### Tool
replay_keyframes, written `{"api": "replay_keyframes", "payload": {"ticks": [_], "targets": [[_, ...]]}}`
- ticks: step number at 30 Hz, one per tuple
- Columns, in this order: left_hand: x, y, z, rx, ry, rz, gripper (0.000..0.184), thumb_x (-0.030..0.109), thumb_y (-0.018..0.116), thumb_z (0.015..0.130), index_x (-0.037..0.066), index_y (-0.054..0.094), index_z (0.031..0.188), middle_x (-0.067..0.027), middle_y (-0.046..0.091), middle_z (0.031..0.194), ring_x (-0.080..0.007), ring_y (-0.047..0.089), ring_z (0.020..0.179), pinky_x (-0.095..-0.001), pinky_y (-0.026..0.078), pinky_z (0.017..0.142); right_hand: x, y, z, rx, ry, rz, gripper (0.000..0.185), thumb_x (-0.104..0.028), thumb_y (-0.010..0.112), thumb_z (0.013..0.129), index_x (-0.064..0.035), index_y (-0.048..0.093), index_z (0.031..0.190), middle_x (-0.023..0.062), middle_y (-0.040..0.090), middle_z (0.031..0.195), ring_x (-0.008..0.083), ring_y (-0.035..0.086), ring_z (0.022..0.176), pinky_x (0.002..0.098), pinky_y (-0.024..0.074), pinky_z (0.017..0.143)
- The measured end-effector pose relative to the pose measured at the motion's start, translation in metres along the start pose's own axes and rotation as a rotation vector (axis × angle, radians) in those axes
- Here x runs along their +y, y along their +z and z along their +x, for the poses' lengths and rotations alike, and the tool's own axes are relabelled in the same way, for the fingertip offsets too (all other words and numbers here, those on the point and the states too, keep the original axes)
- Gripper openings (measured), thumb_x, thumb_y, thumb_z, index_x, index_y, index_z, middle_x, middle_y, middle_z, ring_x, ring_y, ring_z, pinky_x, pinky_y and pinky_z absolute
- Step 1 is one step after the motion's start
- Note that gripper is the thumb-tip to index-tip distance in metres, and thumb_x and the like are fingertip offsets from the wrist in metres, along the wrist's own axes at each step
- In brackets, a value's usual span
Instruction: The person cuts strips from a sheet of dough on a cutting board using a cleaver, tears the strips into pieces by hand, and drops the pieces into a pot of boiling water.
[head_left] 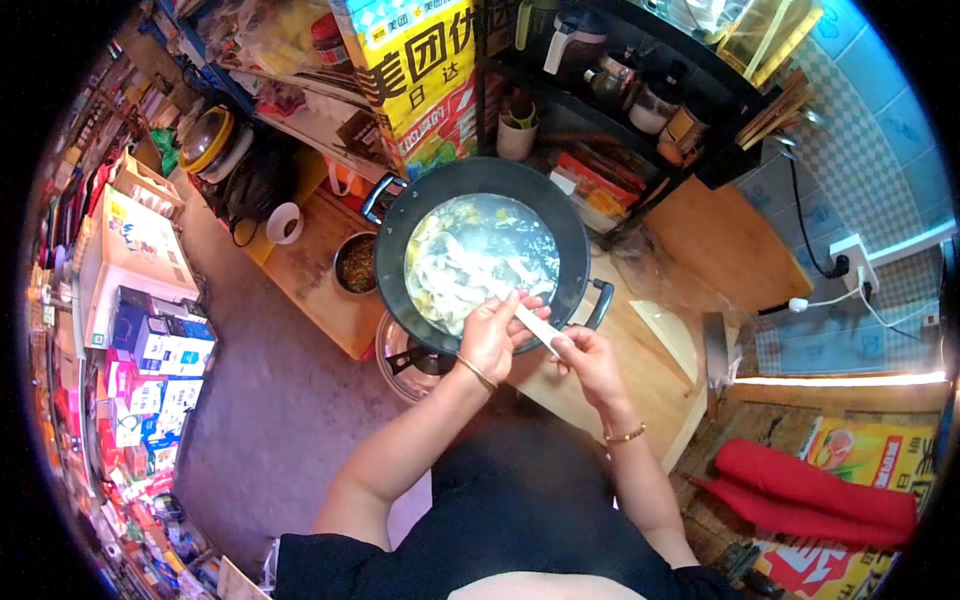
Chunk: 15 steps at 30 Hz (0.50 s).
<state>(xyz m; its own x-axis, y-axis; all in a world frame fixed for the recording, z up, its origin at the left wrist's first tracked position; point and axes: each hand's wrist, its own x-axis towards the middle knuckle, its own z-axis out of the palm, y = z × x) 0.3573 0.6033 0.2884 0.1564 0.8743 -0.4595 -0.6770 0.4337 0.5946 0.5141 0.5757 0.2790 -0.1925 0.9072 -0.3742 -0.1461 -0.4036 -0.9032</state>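
A large black wok (pixel 392 262) holds cloudy liquid with many pale, flat pieces (pixel 448 275). Over its near edge, my left hand (pixel 490 335) pinches one end of a white strip (pixel 538 328), with the fingers closed round it. The strip's other end is between the thumb and fingers of my right hand (pixel 590 362), just outside the near right rim by the wok's handle (pixel 600 304). The strip slants between the two hands.
A bowl of dark, speckled food (pixel 355 263) stands left of the wok, and a metal lid (pixel 392 372) lies below it. A cleaver (pixel 714 355) is at the right. Shelves with jars and a kettle (pixel 612 80) rise behind.
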Motion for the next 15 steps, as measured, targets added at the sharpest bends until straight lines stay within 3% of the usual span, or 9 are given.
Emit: {"api": "replay_keyframes", "payload": {"ticks": [6, 7, 8, 10, 11, 12, 14, 15], "targets": [[0.017, -0.006, 0.008, 0.033, 0.12, -0.083, 0.027, 0.021, 0.041, 0.089, -0.002, 0.044, 0.104, -0.0157, 0.054, 0.098, -0.0257, 0.057, 0.089, -0.0379, 0.048, 0.081, -0.008, 0.001, -0.003, -0.002, 0.007, 0.095, 0.015, -0.014, 0.056, 0.082, 0.0001, 0.058, 0.087, 0.0032, 0.058, 0.068, 0.0048, 0.047, 0.052, 0.0156, 0.0365, 0.046], [0.013, 0.001, 0.006, -0.034, 0.129, -0.128, 0.033, 0.029, 0.04, 0.089, 0.0, 0.045, 0.103, -0.0126, 0.055, 0.097, -0.023, 0.055, 0.095, -0.0351, 0.047, 0.08, -0.009, 0.002, -0.001, -0.002, 0.008, 0.095, 0.015, -0.014, 0.056, 0.082, 0.0001, 0.058, 0.087, 0.0032, 0.058, 0.068, 0.0048, 0.047, 0.052, 0.0156, 0.0365, 0.046], [0.011, 0.007, -0.002, -0.055, -0.106, -0.222, 0.037, 0.037, 0.039, 0.088, 0.004, 0.047, 0.103, -0.0073, 0.054, 0.092, -0.0178, 0.055, 0.086, -0.0305, 0.046, 0.07, -0.009, 0.004, 0.002, -0.013, 0.021, 0.167, 0.015, -0.014, 0.056, 0.082, 0.0003, 0.058, 0.087, 0.0032, 0.059, 0.068, 0.0049, 0.047, 0.052, 0.0159, 0.037, 0.047], [-0.017, -0.009, 0.002, -0.468, -0.329, -0.338, 0.042, 0.043, 0.04, 0.086, 0.005, 0.049, 0.101, -0.0049, 0.054, 0.085, -0.0161, 0.055, 0.081, -0.0287, 0.045, 0.068, -0.008, 0.008, 0.007, -0.027, 0.035, 0.235, 0.016, -0.014, 0.055, 0.083, 0.0005, 0.058, 0.087, 0.0032, 0.059, 0.069, 0.0051, 0.047, 0.052, 0.0162, 0.0376, 0.047], [-0.026, -0.01, 0.001, -0.307, -0.308, -0.263, 0.036, 0.037, 0.042, 0.088, 0.004, 0.051, 0.099, -0.0052, 0.056, 0.084, -0.0154, 0.055, 0.079, -0.0289, 0.046, 0.066, -0.007, 0.009, 0.009, -0.037, 0.015, 0.18, 0.016, -0.014, 0.055, 0.083, 0.0006, 0.058, 0.087, 0.0032, 0.059, 0.069, 0.0052, 0.048, 0.052, 0.0162, 0.0376, 0.047], [-0.023, -0.008, 0.001, -0.308, -0.31, -0.263, 0.036, 0.037, 0.042, 0.088, 0.004, 0.051, 0.099, -0.0052, 0.056, 0.084, -0.0154, 0.055, 0.079, -0.0289, 0.046, 0.066, -0.007, 0.01, 0.01, -0.043, -0.004, 0.127, 0.016, -0.015, 0.055, 0.083, 0.0008, 0.058, 0.087, 0.0033, 0.059, 0.069, 0.0053, 0.048, 0.053, 0.0162, 0.0377, 0.047], [-0.017, -0.005, 0.003, -0.152, -0.039, 0.015, 0.029, 0.025, 0.042, 0.089, 0.001, 0.048, 0.102, -0.012, 0.056, 0.098, -0.0185, 0.056, 0.089, -0.0312, 0.046, 0.076, -0.008, 0.008, 0.008, -0.031, -0.003, 0.04, 0.017, -0.015, 0.056, 0.082, 0.001, 0.059, 0.086, 0.0033, 0.059, 0.069, 0.0056, 0.048, 0.052, 0.0166, 0.0377, 0.046], [-0.014, -0.004, 0.002, -0.128, -0.006, -0.036, 0.024, 0.018, 0.041, 0.089, -0.001, 0.047, 0.103, -0.0144, 0.056, 0.098, -0.022, 0.056, 0.09, -0.0342, 0.047, 0.078, -0.008, 0.007, 0.007, -0.003, 0.007, -0.015, 0.016, -0.015, 0.057, 0.081, 0.001, 0.059, 0.086, 0.0033, 0.059, 0.068, 0.0056, 0.048, 0.051, 0.0166, 0.0377, 0.046]]}}
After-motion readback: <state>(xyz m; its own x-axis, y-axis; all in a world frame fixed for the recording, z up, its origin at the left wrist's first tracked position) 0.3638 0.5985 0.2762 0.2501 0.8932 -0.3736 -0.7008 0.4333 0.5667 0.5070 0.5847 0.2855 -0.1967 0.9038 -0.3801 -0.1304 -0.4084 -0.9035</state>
